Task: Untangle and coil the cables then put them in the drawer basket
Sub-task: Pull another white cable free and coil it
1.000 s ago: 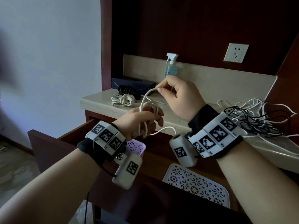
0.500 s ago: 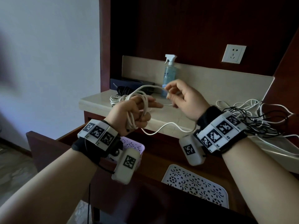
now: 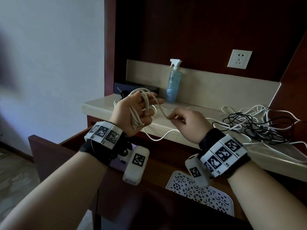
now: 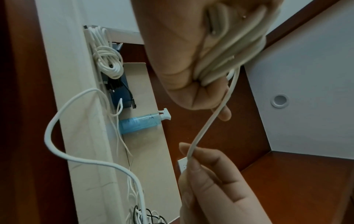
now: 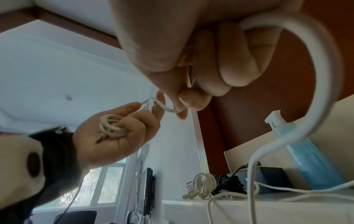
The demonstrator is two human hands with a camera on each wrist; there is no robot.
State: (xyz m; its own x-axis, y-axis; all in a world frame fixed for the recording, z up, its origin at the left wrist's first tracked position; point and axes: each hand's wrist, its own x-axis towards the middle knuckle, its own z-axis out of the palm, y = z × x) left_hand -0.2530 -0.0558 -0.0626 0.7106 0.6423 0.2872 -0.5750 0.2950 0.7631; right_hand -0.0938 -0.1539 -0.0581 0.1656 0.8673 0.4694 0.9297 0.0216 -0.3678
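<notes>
Above the open drawer (image 3: 69,146) and its white basket (image 3: 216,196), the left hand (image 3: 132,113) holds loops of a white cable (image 3: 138,113) wound round its fingers. The right hand (image 3: 191,123) pinches its free run. A tangled pile (image 3: 259,123) lies on the table (image 3: 99,105).

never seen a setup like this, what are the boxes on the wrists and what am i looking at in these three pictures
No machine here: a person works with bare hands, and the boxes on the wrists are small cameras with printed marker bands. One picture comes from a camera on the head, looking down; the other two look along each hand from the wrist.

The left hand holds a white cable wound in loops around its fingers. The right hand pinches the loose part of the same cable.

On the counter lie a tangled pile of cables, two bundled cables and a spray bottle. Below, an open drawer holds a white basket.
</notes>
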